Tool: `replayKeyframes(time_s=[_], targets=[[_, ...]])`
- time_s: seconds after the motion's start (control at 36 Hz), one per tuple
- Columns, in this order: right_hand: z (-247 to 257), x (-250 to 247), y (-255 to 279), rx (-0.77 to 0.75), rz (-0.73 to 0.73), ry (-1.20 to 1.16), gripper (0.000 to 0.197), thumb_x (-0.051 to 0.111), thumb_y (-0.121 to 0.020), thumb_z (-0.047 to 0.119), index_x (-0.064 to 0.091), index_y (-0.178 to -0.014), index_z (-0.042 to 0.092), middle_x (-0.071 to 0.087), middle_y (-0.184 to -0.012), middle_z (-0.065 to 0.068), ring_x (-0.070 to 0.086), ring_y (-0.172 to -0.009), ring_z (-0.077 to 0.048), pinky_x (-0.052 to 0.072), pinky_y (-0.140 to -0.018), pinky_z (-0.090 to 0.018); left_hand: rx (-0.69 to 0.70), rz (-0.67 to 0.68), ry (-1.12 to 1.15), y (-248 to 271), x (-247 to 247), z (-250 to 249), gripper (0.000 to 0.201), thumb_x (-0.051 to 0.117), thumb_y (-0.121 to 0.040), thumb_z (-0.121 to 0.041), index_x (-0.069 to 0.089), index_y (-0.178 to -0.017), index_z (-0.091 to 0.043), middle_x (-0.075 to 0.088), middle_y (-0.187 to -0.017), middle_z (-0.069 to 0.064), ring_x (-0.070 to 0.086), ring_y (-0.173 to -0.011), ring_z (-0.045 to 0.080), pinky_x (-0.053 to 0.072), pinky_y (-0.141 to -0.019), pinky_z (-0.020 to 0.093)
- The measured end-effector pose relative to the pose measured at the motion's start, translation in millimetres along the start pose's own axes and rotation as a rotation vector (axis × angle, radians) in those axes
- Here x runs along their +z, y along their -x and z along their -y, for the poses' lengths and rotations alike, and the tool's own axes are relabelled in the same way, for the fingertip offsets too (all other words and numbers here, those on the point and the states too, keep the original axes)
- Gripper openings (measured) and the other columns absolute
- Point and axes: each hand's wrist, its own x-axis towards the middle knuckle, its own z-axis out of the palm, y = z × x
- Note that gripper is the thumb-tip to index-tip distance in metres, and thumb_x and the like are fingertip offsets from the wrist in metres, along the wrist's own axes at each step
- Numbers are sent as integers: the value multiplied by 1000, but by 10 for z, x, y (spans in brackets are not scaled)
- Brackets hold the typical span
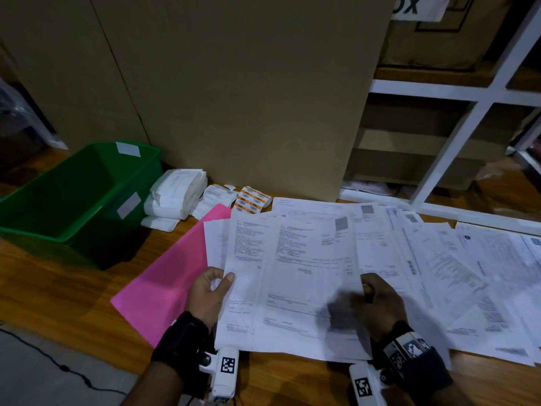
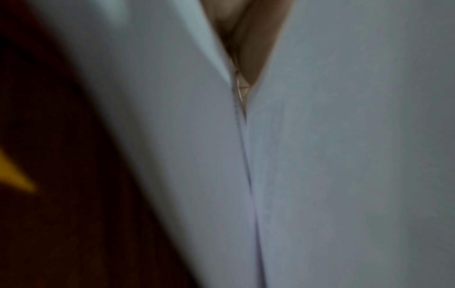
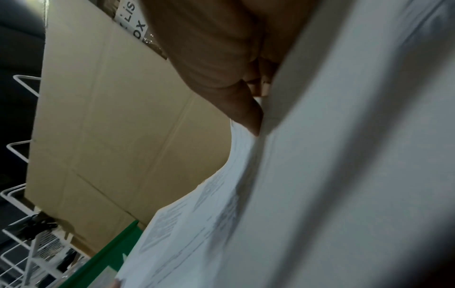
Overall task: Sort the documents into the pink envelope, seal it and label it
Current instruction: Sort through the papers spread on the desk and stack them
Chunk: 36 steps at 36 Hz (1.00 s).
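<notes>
A pink envelope (image 1: 164,276) lies flat on the wooden table, partly under a fan of printed white sheets (image 1: 289,282). My left hand (image 1: 212,291) pinches the left edge of those sheets, thumb on top. At the sheets' right edge my right hand (image 1: 377,300) grips them, fingers curled and blurred. More documents (image 1: 456,271) lie spread over the table to the right. The left wrist view shows only close white paper (image 2: 320,155) and a sliver of finger. In the right wrist view my fingers (image 3: 236,101) hold the paper stack (image 3: 320,175).
A green plastic bin (image 1: 73,200) stands at the left. Folded white slips (image 1: 175,194) and orange barcode labels (image 1: 251,199) lie behind the envelope. A tall cardboard box (image 1: 234,98) stands at the back, with a white shelf frame (image 1: 456,118) to its right.
</notes>
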Motion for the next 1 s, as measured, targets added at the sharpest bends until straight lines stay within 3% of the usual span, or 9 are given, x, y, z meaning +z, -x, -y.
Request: replayKeyframes(time_s=[0.06, 0.22, 0.39, 0.44, 0.56, 0.64, 0.69, 0.86, 1.0], targets=[[-1, -57, 12, 4, -17, 11, 24, 74, -80, 11, 64, -90, 29, 70, -81, 3, 69, -82, -23, 58, -77, -44, -3, -1, -26, -18, -9, 43, 34, 76, -78, -38, 61, -89, -9, 73, -101, 19, 69, -97, 35, 52, -94, 53], [29, -39, 60, 14, 103, -145, 35, 68, -79, -1, 66, -102, 27, 74, -87, -9, 71, -84, -36, 60, -72, -53, 0, 66, -36, -36, 50, 8, 8, 56, -100, -2, 61, -106, -1, 74, -107, 9, 68, -103, 28, 55, -90, 38], [192, 191, 63, -124, 165, -88, 45, 64, -87, -3, 61, -106, 38, 74, -91, 13, 69, -86, -1, 53, -72, -16, -39, 53, 108, 24, 111, -84, 6, 57, -101, -11, 54, -98, -7, 68, -94, 7, 62, -93, 27, 52, -75, 35], [253, 259, 47, -177, 204, -39, 41, 67, -87, 3, 58, -111, 35, 73, -93, 16, 66, -84, 9, 46, -69, -6, -31, 46, 103, 30, 106, -79, 34, 73, -90, -27, 51, -109, -8, 69, -105, 8, 65, -99, 28, 54, -82, 36], [363, 390, 58, -237, 247, 34, 44, 68, -87, 11, 52, -115, 40, 69, -91, 19, 64, -84, 7, 42, -68, -3, -17, 75, 62, 61, 97, -69, 68, 75, -87, -2, 29, -135, -18, 63, -119, 0, 68, -101, 11, 58, -75, 25], [403, 444, 60, -255, 236, 65, 45, 69, -86, 13, 51, -117, 40, 67, -83, 22, 61, -77, 13, 41, -67, -2, 8, 85, 72, 42, 45, -38, 90, 83, -77, -8, 26, -146, -15, 70, -122, 2, 69, -111, 21, 59, -88, 43], [417, 448, 51, -249, 215, 47, 44, 71, -85, 15, 52, -119, 36, 65, -84, 25, 58, -77, 19, 41, -67, 0, 70, 113, 77, 77, 15, -106, 77, 79, -79, -8, 39, -144, -13, 69, -126, 5, 67, -117, 28, 54, -96, 52], [437, 385, -1, -146, 174, -144, 65, 82, -78, 32, 48, -134, 25, 60, -124, 6, 59, -112, -10, 50, -95, -29, 173, 237, 197, 152, -5, -373, 49, 55, -91, 14, 50, -137, -2, 67, -129, 17, 67, -116, 30, 57, -95, 42], [580, 246, -23, -121, 259, -375, 87, 84, -75, 31, 33, -146, 26, 56, -132, 7, 57, -119, -12, 48, -100, -33, 166, 237, 294, 157, 17, -503, 44, 62, -84, 4, 59, -128, 0, 71, -122, 15, 69, -112, 30, 58, -90, 36]])
